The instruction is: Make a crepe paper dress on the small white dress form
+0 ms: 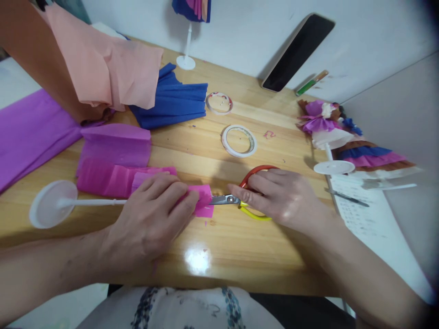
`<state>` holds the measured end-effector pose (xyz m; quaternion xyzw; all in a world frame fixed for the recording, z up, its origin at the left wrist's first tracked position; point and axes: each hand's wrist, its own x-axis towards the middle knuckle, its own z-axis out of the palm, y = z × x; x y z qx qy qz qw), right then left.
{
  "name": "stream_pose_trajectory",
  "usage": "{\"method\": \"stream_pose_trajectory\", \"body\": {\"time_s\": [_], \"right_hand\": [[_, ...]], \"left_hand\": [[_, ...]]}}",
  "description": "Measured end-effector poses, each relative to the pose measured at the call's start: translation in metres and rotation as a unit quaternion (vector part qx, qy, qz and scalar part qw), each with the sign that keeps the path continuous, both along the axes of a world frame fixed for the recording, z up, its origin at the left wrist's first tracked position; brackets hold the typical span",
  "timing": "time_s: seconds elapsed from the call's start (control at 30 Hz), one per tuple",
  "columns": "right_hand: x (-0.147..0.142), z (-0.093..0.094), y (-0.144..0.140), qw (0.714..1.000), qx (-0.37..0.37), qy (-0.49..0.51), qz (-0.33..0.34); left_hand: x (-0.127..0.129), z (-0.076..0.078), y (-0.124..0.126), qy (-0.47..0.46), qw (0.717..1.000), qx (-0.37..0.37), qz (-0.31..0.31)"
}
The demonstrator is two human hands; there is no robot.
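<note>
My right hand (284,196) is closed on the handles of a pair of scissors (230,199), one handle red and the other yellow. Their blades meet the right end of a small bright pink crepe paper piece (204,201). Pressed over that paper, my left hand (156,214) has its fingers curled and grips it. A white plastic stand (55,203) lies on its side, its rod passing behind the left hand. Magenta crepe paper (103,177) and a purple sheet (116,144) lie left of that hand.
Beyond the hands lie two tape rolls (239,140) (219,103) and blue crepe paper (181,105). Peach paper (99,64) is heaped at the left. A phone (298,52) and a green tube (310,83) lean on the wall. Paper-dressed dolls (370,153) lie at the right.
</note>
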<state>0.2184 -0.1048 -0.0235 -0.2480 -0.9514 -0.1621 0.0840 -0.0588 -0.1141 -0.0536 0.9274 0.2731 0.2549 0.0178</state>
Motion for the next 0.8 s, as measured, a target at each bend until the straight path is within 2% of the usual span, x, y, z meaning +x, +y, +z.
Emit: {"method": "stream_pose_trajectory", "body": {"time_s": [0.13, 0.23, 0.63, 0.8], "right_hand": [[-0.002, 0.001, -0.002, 1.000, 0.030, -0.001, -0.001], [-0.003, 0.001, -0.003, 0.999, 0.033, -0.004, -0.003], [-0.008, 0.002, -0.007, 0.999, -0.030, 0.028, -0.033], [-0.009, 0.002, -0.006, 0.997, -0.046, 0.041, -0.036]], "left_hand": [[0.007, 0.005, 0.001, -0.012, 1.000, 0.013, 0.014], [0.010, 0.006, 0.002, -0.010, 1.000, 0.003, 0.000], [0.012, 0.005, 0.011, -0.071, 0.992, -0.102, 0.016], [0.010, 0.010, 0.014, -0.086, 0.982, -0.167, 0.004]]}}
